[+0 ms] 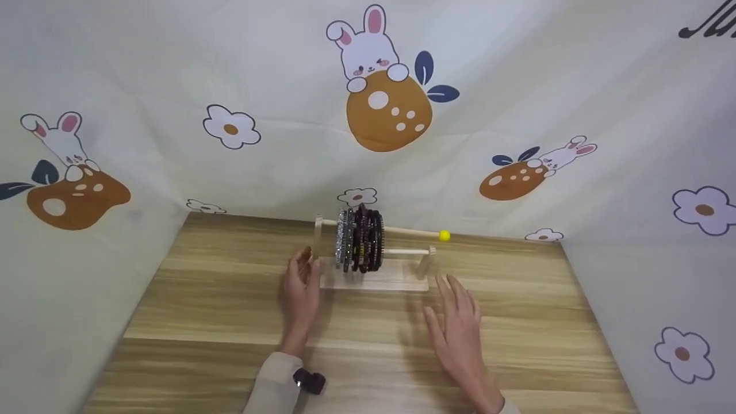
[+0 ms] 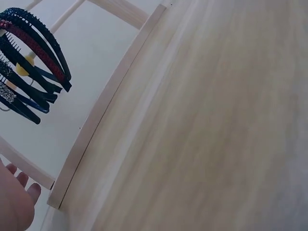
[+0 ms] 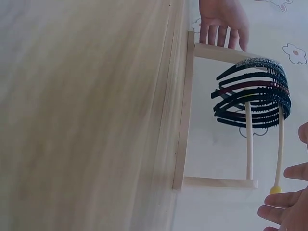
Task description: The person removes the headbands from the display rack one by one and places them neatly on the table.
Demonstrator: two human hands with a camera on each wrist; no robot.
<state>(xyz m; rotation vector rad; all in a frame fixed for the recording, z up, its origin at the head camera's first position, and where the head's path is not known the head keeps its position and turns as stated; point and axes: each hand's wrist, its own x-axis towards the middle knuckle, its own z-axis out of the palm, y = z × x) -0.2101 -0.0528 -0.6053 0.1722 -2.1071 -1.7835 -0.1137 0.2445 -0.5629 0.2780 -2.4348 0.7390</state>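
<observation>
Wood-grain tabletop (image 1: 362,345) | headband rack (image 1: 399,279) lengthwise left-right; yellow-tipped rod (image 1: 409,231) rightward | hands (image 1: 302,290) (image 1: 459,330) relaxed, fingers extended

The stand (image 1: 397,280) is smooth wood, some headbands (image 1: 348,241) glittery.

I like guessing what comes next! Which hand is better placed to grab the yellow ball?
Probably the right hand: it holds nothing and is nearer the ball. The left hand is at the other end of the rack, with hairbands between.

Bare left hand (image 1: 302,289) and right hand (image 1: 458,329), off-white left sleeve (image 1: 273,382) with a chunky black gadget (image 1: 311,380), right sleeve (image 1: 509,408) looks pale too.
</observation>
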